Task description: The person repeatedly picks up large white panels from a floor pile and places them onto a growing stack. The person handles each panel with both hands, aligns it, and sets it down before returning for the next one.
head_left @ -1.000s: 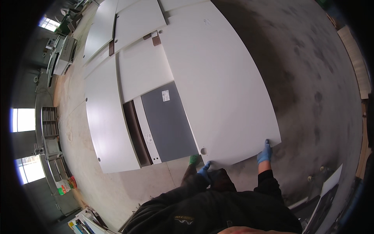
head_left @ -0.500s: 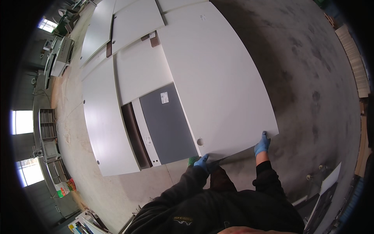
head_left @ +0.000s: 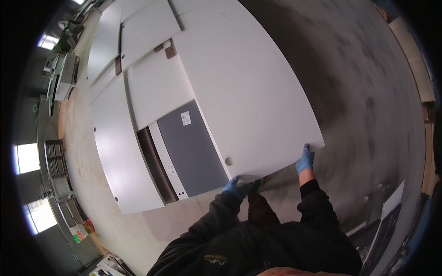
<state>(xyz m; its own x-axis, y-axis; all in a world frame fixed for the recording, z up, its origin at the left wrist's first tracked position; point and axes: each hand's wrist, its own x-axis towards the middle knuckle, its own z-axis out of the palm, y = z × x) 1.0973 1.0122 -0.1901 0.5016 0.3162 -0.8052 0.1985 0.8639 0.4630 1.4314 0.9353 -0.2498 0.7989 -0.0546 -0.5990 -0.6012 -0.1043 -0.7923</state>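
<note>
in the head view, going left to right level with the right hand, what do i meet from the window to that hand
Bright window → shelving → bare floor → left white panel → dark brown strip → narrow white strip → grey panel → large white panel → blue-gloved right hand.

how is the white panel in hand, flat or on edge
Roughly flat: the white panel shows its broad face upward, left hand and right hand at its near edge. Slight tilt: cannot tell.

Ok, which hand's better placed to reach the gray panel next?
Probably the left hand: it's by the gray panel, holding the large white panel near its left corner; the right hand is near its right corner, farther away.
</note>
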